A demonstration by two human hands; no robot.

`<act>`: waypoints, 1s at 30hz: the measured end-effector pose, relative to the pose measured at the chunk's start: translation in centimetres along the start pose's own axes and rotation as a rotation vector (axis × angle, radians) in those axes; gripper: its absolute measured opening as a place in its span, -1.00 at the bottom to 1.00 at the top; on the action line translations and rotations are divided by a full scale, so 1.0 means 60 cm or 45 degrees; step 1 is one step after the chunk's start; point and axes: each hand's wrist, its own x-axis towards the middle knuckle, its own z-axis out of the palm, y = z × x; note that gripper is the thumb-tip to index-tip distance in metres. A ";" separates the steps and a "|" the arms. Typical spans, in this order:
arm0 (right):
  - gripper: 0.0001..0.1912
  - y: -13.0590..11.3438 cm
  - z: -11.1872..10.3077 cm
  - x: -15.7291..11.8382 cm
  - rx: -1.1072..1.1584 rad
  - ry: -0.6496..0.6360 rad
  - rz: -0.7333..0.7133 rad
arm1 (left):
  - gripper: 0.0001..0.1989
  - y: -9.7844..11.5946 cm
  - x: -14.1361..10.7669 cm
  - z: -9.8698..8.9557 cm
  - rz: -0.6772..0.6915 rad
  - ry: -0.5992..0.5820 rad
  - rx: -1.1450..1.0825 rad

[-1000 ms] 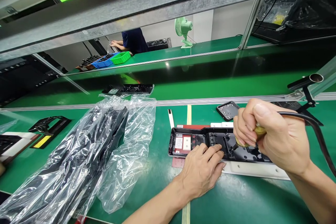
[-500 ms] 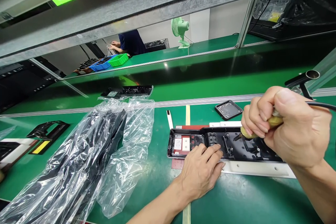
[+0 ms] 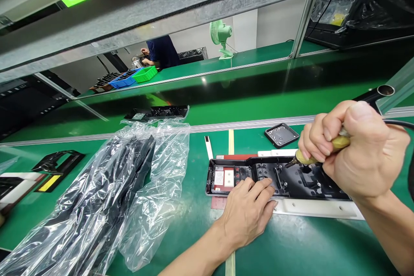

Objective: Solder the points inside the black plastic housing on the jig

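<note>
My right hand point(image 3: 365, 151) is wrapped round the yellow handle of a corded soldering iron point(image 3: 339, 142). Its dark tip points down and left into a long black plastic housing point(image 3: 299, 183), near the far side; whether it touches is hard to tell. My left hand point(image 3: 247, 211) lies across the near edge of that housing, fingers spread and resting on it. Small metal inserts show inside the housing, and a white block and printed label sit at its left end. Beneath it is a white and red fixture point(image 3: 318, 208). A small black tray point(image 3: 282, 135) of tiny metal parts stands just behind.
Clear plastic bags point(image 3: 106, 189) with black parts cover the left side. Another black housing point(image 3: 158, 112) lies beyond the metal rail. A black frame with a yellow label point(image 3: 50, 183) sits far left. Across the bench are a green fan point(image 3: 221, 39), bins point(image 3: 145, 74) and another person point(image 3: 161, 51).
My right hand has risen slightly, and the soldering iron's tip has moved up and a little left over the housing. My left hand stays in place.
</note>
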 end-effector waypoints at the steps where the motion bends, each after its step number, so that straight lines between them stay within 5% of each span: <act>1: -0.67 0.001 0.001 -0.001 0.008 0.002 0.006 | -0.72 0.000 0.000 0.000 0.001 0.000 0.000; 30: -0.55 0.036 0.015 0.010 -0.014 -0.124 0.041 | -0.70 0.000 -0.002 -0.003 -0.020 -0.005 -0.010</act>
